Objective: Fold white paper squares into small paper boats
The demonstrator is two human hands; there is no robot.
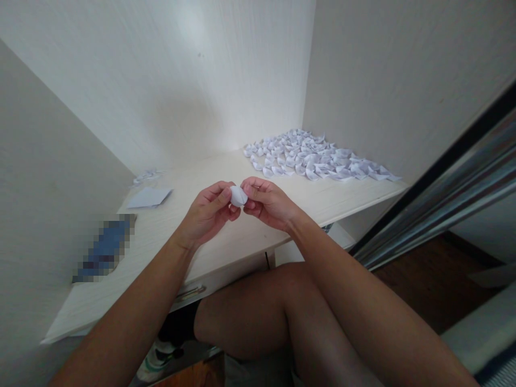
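Observation:
Above the desk's front half, a small folded piece of white paper is pinched between both hands. My left hand grips its left side, thumb on top and fingers curled beneath. From the other side, my right hand holds the right edge between thumb and fingers. The fingers hide part of the paper's underside. Many folded white paper pieces of a similar look lie spread over the back right corner of the desk.
A stack of flat white paper lies at the left, with a few paper bits behind it. Nearer is a blurred-out blue object. White walls enclose the desk on three sides. A drawer handle sits below its front edge, above my legs.

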